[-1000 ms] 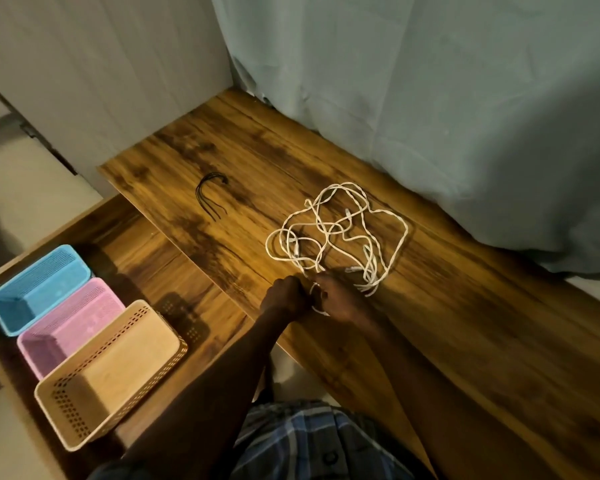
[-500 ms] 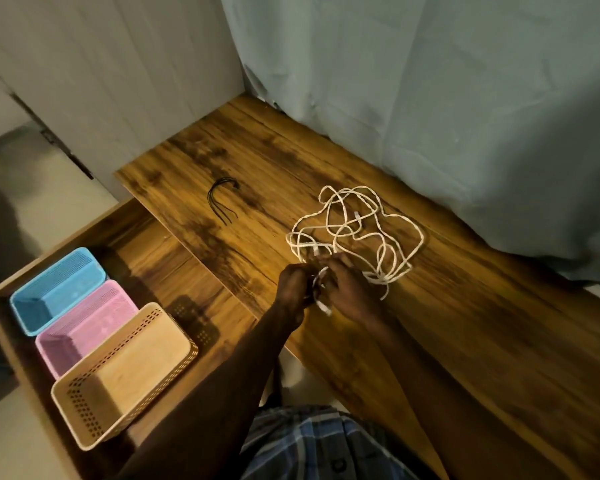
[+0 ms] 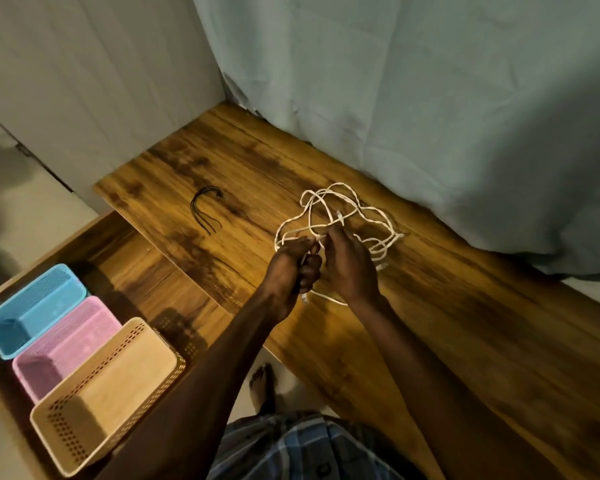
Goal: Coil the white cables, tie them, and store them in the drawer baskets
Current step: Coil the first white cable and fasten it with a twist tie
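Seen from the head camera, a loose tangle of white cables (image 3: 347, 216) is spread on the wooden desk (image 3: 465, 323), close to a pale curtain (image 3: 413, 98) hanging along the far edge. The near strands are gathered just above the desk by the two hands: the left hand (image 3: 293, 268) is curled around a strand, a plug end dangling just below it, while a neighbouring strand is pinched between the fingertips of the right hand (image 3: 349, 268). The two hands are held almost touching. The rest of the tangle is left lying on the desk beyond the knuckles. A small bundle of black ties (image 3: 207, 211) is set well apart to the left on the same surface, untouched. Lower left, the open drawer (image 3: 146, 271) is shown with three baskets placed side by side: a blue basket (image 3: 32, 310), a pink basket (image 3: 66, 344) and a beige basket (image 3: 108, 389), none seen to hold a cable. The task is judged to be at its first step, with one cable being sorted free of the tangle and no neat coil yet formed. The next move is judged to call for one end to be held fixed while even loops are drawn from the pile, snags among crossing strands being the likely trouble.
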